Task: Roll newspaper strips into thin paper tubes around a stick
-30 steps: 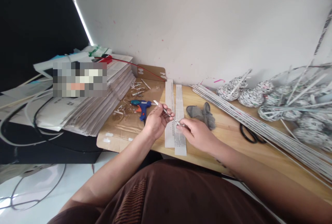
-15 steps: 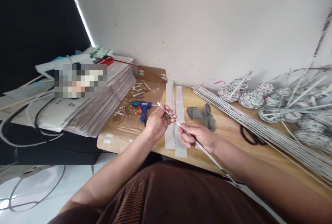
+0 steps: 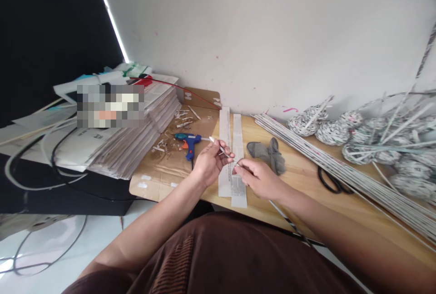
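Note:
Between its thumb and fingers my left hand (image 3: 211, 161) pinches a thin white paper stick (image 3: 221, 150), its pale tip pointing up and left. Close on the right, my right hand (image 3: 254, 175) is closed round the end of a long rolled paper tube (image 3: 282, 214), which runs down under the forearm towards the lap. The fingertips of the two hands nearly meet. Beneath them lie two flat printed paper strips, the left strip (image 3: 224, 126) and the right strip (image 3: 237, 130). A blue glue gun (image 3: 191, 145) rests left of my left hand.
Paper scraps lie on the cardboard (image 3: 153, 171). A tall newspaper stack (image 3: 136, 139) stands left. Right are a grey cloth (image 3: 260, 150), black-handled scissors (image 3: 329, 180), a bundle of paper tubes (image 3: 313, 153) and coiled paper balls (image 3: 332, 131). A wall rises behind.
My right hand has turned more palm-down, its fingers now covering the tube's end. My left hand has hardly moved. The whole view has shifted slightly.

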Available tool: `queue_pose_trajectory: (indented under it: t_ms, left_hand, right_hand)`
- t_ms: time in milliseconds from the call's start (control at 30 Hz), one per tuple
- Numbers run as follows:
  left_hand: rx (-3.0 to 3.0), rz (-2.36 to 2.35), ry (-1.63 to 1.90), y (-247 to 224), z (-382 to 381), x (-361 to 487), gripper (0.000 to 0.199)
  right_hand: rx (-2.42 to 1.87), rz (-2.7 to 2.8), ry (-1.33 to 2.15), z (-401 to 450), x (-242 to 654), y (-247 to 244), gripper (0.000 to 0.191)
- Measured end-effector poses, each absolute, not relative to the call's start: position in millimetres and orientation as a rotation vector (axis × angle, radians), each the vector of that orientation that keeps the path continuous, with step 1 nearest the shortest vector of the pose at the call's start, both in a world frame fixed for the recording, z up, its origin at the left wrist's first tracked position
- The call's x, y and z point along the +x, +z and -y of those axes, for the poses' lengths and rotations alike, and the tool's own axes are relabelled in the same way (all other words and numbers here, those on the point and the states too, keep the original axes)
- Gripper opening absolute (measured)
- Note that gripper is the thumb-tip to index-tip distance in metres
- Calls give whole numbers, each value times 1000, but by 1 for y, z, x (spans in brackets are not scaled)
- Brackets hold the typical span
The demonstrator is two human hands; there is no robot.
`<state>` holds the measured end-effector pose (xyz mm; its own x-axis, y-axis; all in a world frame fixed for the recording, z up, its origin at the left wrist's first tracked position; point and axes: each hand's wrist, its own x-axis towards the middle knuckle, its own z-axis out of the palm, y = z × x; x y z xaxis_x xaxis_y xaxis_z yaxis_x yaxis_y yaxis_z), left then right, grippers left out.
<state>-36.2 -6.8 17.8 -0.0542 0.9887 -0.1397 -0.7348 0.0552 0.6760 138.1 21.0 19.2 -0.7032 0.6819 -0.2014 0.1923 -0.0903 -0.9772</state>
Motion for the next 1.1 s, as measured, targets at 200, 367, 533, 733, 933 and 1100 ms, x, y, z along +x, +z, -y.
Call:
queue_pose_trajectory:
  t_ms: [200, 367, 533, 733, 933, 1100]
  left_hand:
    - [478, -688, 1489, 19, 6, -37, 23]
    - [470, -732, 1540, 16, 4, -42, 25]
    - [454, -698, 1517, 16, 4, -41, 23]
    - [454, -698, 1514, 17, 5, -39, 21]
    - [494, -700, 1505, 13, 5, -39, 20]
    - [502, -692, 1511, 11, 5, -39, 21]
  right_hand:
    - [-818, 1648, 2195, -18, 138, 15, 39]
    - [-1010, 1998, 1605, -16, 145, 15, 38]
    - [-809, 1529, 2322, -18, 142, 15, 38]
    - [-905, 1247, 2412, -23, 136, 11, 35]
    - [-901, 1289, 2304, -21, 133, 5, 36]
    - [-996, 1557, 2047, -20, 132, 12, 41]
